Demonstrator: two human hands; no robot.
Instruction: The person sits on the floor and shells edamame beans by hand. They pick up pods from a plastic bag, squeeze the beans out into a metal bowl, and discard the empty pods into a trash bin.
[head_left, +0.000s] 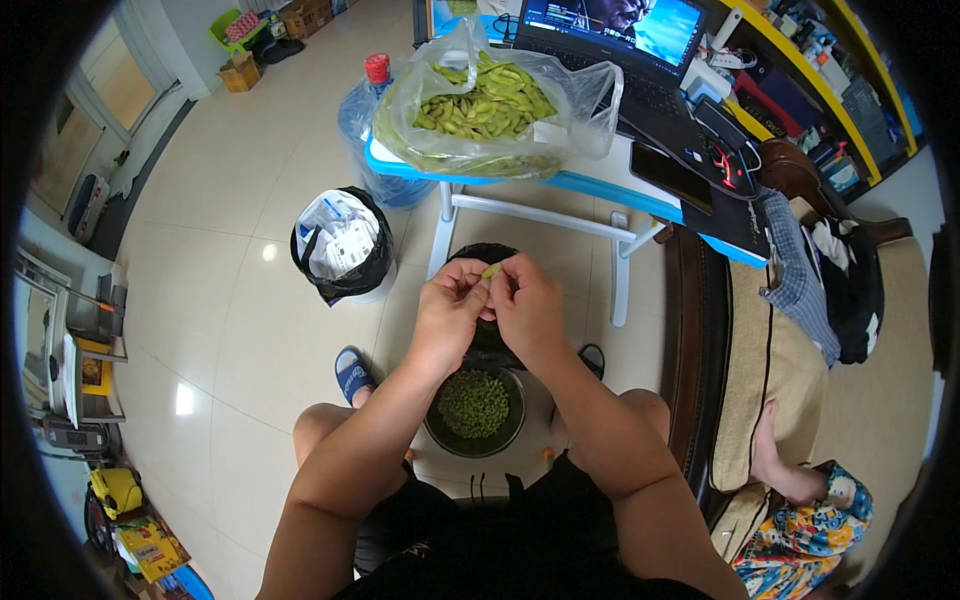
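Observation:
A green soybean pod (492, 271) is pinched between the fingertips of both hands, in front of me at about knee height. My left hand (454, 296) grips it from one side and my right hand (526, 300) from the other. Directly below the hands lies a black plastic bag (491, 341), partly hidden by them. Nearer to me on the floor stands a round metal bowl (517, 429) holding many shelled green beans (474, 403). On the small table ahead sits a clear plastic bag (405, 142) filled with unshelled pods (487, 97).
The white table with a blue edge (585, 182) also bears a laptop (637, 34) and a phone (670, 177). A lined waste bin (375, 255) and a large water bottle (360, 120) stand left of it. On the right sofa (787, 405) another person's bare foot (765, 442) rests.

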